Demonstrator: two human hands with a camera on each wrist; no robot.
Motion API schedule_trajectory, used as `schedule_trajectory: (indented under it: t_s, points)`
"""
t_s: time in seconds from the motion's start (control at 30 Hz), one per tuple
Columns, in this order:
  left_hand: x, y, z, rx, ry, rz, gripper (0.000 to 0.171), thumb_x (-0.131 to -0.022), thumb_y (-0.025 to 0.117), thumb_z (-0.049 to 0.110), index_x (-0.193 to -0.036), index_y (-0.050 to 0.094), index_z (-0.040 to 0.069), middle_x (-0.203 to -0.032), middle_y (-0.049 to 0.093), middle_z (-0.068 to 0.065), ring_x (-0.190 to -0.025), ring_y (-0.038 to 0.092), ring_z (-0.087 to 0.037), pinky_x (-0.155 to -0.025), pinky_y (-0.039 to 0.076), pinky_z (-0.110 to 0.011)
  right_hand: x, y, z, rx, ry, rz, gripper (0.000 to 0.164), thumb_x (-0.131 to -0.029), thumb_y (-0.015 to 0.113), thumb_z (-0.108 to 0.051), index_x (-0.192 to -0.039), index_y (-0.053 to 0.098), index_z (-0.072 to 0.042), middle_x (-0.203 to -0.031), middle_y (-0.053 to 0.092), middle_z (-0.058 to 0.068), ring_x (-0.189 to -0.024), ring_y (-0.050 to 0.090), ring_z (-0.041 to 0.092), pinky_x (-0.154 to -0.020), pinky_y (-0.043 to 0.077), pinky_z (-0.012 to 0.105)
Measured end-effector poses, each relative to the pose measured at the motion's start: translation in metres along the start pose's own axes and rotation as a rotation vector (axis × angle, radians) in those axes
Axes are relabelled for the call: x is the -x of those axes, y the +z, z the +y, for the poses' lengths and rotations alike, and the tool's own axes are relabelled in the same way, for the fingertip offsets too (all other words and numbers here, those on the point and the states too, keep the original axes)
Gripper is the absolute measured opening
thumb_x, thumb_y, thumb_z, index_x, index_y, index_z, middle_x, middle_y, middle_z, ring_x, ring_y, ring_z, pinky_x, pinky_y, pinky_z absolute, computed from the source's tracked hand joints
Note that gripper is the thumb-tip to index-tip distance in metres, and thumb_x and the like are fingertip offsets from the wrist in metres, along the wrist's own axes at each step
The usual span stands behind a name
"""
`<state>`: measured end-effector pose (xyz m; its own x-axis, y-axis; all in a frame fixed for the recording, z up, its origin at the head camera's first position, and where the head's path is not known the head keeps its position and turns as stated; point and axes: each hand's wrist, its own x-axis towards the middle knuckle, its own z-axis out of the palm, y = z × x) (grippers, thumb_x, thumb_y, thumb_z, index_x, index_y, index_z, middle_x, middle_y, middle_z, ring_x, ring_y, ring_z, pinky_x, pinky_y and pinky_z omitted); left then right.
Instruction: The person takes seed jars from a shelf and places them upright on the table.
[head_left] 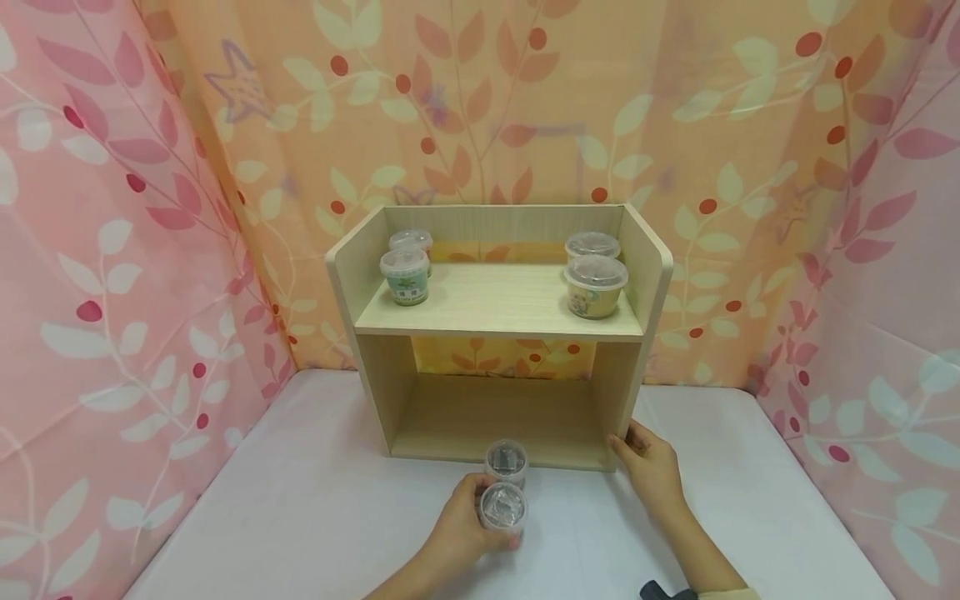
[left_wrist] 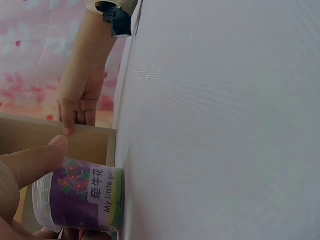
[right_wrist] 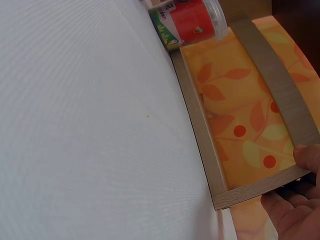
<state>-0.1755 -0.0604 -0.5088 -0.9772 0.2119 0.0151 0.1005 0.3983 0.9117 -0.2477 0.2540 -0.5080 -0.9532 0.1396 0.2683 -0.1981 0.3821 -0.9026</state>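
Note:
In the head view my left hand (head_left: 459, 523) is curled round a small plastic cup (head_left: 503, 507) with a clear lid. The left wrist view shows this cup's purple label (left_wrist: 77, 195) with red flowers, its base near the white tabletop. Just behind it, by the front edge of the shelf's bottom board, stands a second lidded cup (head_left: 506, 460). A cup with a red label (right_wrist: 192, 22) appears in the right wrist view. My right hand (head_left: 651, 467) grips the front edge of the right side panel of a pale wooden shelf (head_left: 495, 408), thumb on the inner face and fingers outside.
On the upper board, two lidded cups stand one behind the other at the left, the front one green-labelled (head_left: 405, 279). Two wider lidded tubs (head_left: 595, 287) stand likewise at the right. A white cloth (head_left: 300, 500) covers the table, with patterned curtains (head_left: 480, 100) around it.

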Motion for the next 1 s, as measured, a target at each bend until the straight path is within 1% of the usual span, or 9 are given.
schedule_trajectory:
  t_s: [0.1,0.2,0.33,0.43,0.57,0.73,0.87,1.0]
  points:
    - [0.001,0.0,0.001,-0.004,-0.001,-0.01,0.089,-0.061,0.099,0.018,-0.133,0.05,0.003,-0.132,0.058,-0.016,-0.126,0.056,-0.039,-0.111,0.038,-0.066,0.0,0.0,0.0,0.003,0.009,0.004,0.05,-0.097,0.071,-0.01,-0.14,0.054,0.011,-0.134,0.061,0.029,-0.125,0.061,0.04,-0.088,0.053,0.012]
    - [0.002,-0.001,0.002,-0.004,-0.006,-0.03,0.092,-0.061,0.099,0.019,-0.135,0.047,0.003,-0.134,0.057,-0.017,-0.127,0.055,-0.04,-0.111,0.037,-0.067,0.0,-0.001,0.0,0.007,0.024,-0.001,0.05,-0.098,0.07,-0.01,-0.141,0.054,0.01,-0.135,0.06,0.029,-0.125,0.061,0.04,-0.09,0.053,0.014]
    - [0.003,-0.006,0.007,-0.015,0.013,-0.042,0.094,-0.061,0.099,0.02,-0.137,0.046,0.002,-0.132,0.057,-0.015,-0.125,0.056,-0.037,-0.111,0.038,-0.066,0.0,-0.001,0.0,0.006,0.036,-0.009,0.05,-0.098,0.07,-0.01,-0.141,0.054,0.009,-0.136,0.06,0.029,-0.126,0.061,0.039,-0.092,0.054,0.018]
    - [0.005,-0.012,0.013,-0.029,0.05,-0.037,0.094,-0.062,0.099,0.02,-0.137,0.046,0.0,-0.131,0.056,-0.015,-0.125,0.055,-0.035,-0.112,0.04,-0.061,0.0,-0.001,-0.001,0.007,0.035,-0.012,0.051,-0.098,0.07,-0.011,-0.142,0.053,0.009,-0.137,0.06,0.028,-0.126,0.061,0.039,-0.092,0.054,0.018]
    - [0.008,-0.024,0.025,-0.036,0.091,-0.03,0.095,-0.064,0.098,0.018,-0.139,0.044,-0.004,-0.135,0.054,-0.018,-0.129,0.053,-0.037,-0.113,0.042,-0.054,0.0,-0.001,-0.001,0.012,0.03,-0.012,0.052,-0.099,0.07,-0.013,-0.142,0.053,0.009,-0.137,0.06,0.029,-0.126,0.061,0.039,-0.092,0.055,0.019]
    - [0.012,-0.038,0.039,-0.01,0.11,-0.017,0.09,-0.07,0.095,0.015,-0.141,0.043,-0.004,-0.14,0.052,-0.021,-0.134,0.05,-0.039,-0.113,0.042,-0.049,0.001,-0.001,-0.001,0.016,0.025,-0.007,0.052,-0.098,0.071,-0.014,-0.141,0.053,0.01,-0.136,0.06,0.029,-0.125,0.062,0.04,-0.091,0.055,0.018]
    - [0.015,-0.047,0.046,0.031,0.124,0.013,0.082,-0.074,0.093,0.014,-0.14,0.045,-0.003,-0.142,0.051,-0.021,-0.136,0.05,-0.04,-0.112,0.044,-0.044,0.001,0.0,-0.001,0.011,0.025,-0.005,0.053,-0.098,0.071,-0.013,-0.142,0.052,0.011,-0.136,0.059,0.03,-0.125,0.061,0.04,-0.089,0.054,0.014]
    - [0.016,-0.058,0.055,0.071,0.145,0.081,0.072,-0.08,0.089,0.016,-0.137,0.048,0.001,-0.14,0.054,-0.017,-0.136,0.051,-0.038,-0.111,0.046,-0.037,0.001,0.0,-0.001,0.003,0.019,-0.003,0.053,-0.098,0.071,-0.013,-0.141,0.052,0.011,-0.136,0.059,0.03,-0.126,0.06,0.04,-0.09,0.054,0.015]
